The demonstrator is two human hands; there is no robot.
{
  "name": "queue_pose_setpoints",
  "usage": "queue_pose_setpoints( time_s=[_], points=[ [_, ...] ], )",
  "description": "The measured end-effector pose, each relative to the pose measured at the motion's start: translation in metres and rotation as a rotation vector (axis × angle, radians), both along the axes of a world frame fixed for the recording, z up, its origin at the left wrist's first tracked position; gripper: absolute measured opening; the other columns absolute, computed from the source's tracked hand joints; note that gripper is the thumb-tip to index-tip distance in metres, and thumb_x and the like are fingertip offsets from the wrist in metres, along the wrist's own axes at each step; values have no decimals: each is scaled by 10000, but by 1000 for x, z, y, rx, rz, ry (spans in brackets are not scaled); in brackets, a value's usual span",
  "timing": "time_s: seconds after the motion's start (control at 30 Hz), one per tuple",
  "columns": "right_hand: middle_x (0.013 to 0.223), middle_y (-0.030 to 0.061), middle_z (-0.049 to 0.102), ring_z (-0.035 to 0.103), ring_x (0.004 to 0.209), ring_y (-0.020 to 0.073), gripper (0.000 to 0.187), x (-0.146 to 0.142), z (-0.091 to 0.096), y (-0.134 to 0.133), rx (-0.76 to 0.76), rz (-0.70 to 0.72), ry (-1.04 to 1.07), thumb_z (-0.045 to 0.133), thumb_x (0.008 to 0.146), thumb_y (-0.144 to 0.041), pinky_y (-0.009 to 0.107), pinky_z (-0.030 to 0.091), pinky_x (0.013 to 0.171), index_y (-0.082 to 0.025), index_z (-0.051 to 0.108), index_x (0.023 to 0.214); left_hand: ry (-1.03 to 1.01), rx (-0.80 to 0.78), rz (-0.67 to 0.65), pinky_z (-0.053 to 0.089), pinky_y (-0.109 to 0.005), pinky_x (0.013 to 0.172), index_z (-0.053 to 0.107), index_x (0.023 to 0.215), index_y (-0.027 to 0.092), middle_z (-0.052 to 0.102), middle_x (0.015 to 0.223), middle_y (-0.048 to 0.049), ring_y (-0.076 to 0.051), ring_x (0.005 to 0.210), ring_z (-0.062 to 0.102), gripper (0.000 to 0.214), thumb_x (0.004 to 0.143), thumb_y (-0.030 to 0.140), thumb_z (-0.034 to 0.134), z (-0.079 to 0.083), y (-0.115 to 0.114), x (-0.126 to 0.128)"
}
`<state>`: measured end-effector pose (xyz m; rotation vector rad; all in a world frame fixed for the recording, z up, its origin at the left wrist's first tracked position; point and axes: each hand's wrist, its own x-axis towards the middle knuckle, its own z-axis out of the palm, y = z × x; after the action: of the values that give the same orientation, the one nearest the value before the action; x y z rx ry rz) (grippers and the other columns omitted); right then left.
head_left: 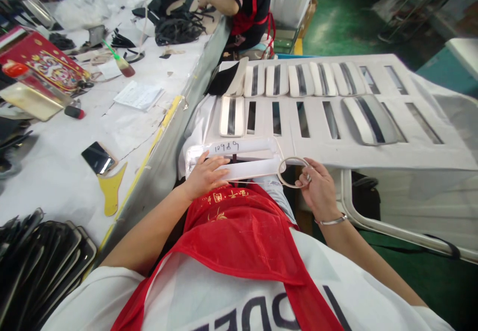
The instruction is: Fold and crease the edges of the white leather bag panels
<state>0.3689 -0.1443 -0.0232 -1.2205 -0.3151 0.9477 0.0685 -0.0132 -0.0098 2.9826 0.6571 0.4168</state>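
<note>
A white rectangular frame [257,148] with a slot along its middle and handwritten numbers lies across my lap, just above the red apron. My left hand [207,175] holds its left end, fingers laid over the slot. Along the near edge runs a thin pale strip [283,177], which curls into a loop at the right end. My right hand [318,184] pinches that loop between thumb and fingers. Whether the strip is fixed to the frame all along, I cannot tell. Beyond the frame, several cream padded pieces [231,116] with dark centre bands lie on a slotted board [313,154].
At left, a worktable [129,142] carries a phone [99,158], a yellow template [112,190], a paper pad [138,95], a glue bottle [123,65] and stacked black pieces [48,266]. A co-worker [248,7] sits at the far end. A white metal rail [373,225] stands at right.
</note>
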Motion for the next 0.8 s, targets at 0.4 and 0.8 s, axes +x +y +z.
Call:
queue_pose_setpoints(
  time_s=[0.4, 0.8],
  points=[
    [659, -75, 496, 301, 382, 10, 319, 10, -8, -4, -104, -16, -79, 689, 632, -290, 151, 273, 333, -196, 596, 922, -142, -8, 5, 407, -449, 980, 702, 999, 223, 682, 1101, -59, -218, 1029, 582, 223, 869, 306, 542, -6, -14, 15],
    [693, 37, 627, 554, 674, 126, 297, -26, 31, 5, -91, 1031, -1338, 439, 877, -272, 225, 422, 665, -153, 642, 696, -204, 40, -15, 513, -399, 912, 707, 982, 196, 685, 1062, -64, -225, 1005, 585, 224, 844, 250, 539, -8, -20, 21]
  ],
)
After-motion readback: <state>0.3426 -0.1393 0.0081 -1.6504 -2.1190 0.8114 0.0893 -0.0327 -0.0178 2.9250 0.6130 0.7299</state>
